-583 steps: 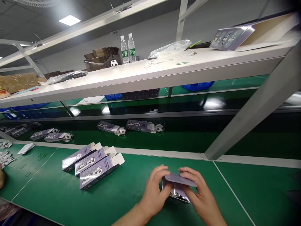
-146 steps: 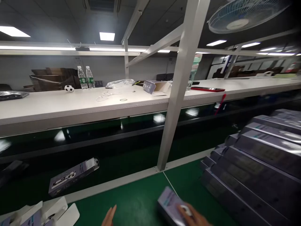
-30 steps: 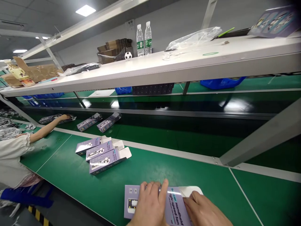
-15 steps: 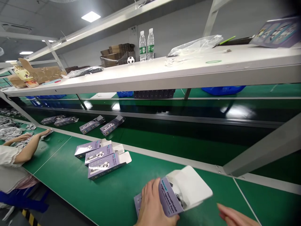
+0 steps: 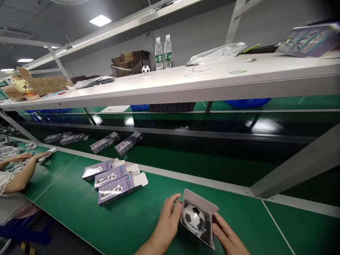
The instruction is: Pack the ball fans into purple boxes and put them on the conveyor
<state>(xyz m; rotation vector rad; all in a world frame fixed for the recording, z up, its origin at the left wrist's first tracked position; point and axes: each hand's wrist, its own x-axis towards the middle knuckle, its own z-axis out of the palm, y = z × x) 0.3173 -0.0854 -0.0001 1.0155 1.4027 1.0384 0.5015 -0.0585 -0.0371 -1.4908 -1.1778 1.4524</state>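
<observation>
A purple-grey fan box (image 5: 198,198) stands with its open end turned up towards me, above the green bench. Inside it shows the head of a soccer-ball-patterned handheld fan (image 5: 194,219), black and white, with some clear wrap at its lower side. My left hand (image 5: 168,216) is at the box's left edge, fingers curled and thumb against the side. On the opposite side, my right hand (image 5: 225,233) grips the right wall with bent fingers. The lower part of the box is hidden.
Several printed fan boxes (image 5: 115,189) with raised flaps lie to the left on the green bench (image 5: 143,226). More boxes (image 5: 129,143) rest on the dark green strip beyond. A white shelf (image 5: 164,85) holds two water bottles (image 5: 167,53). A co-worker's arm (image 5: 22,175) is at far left.
The box has been turned so its opening faces me, showing the fan inside. My right hand has come in from the right to its side; my left hand has shifted to its left edge.
</observation>
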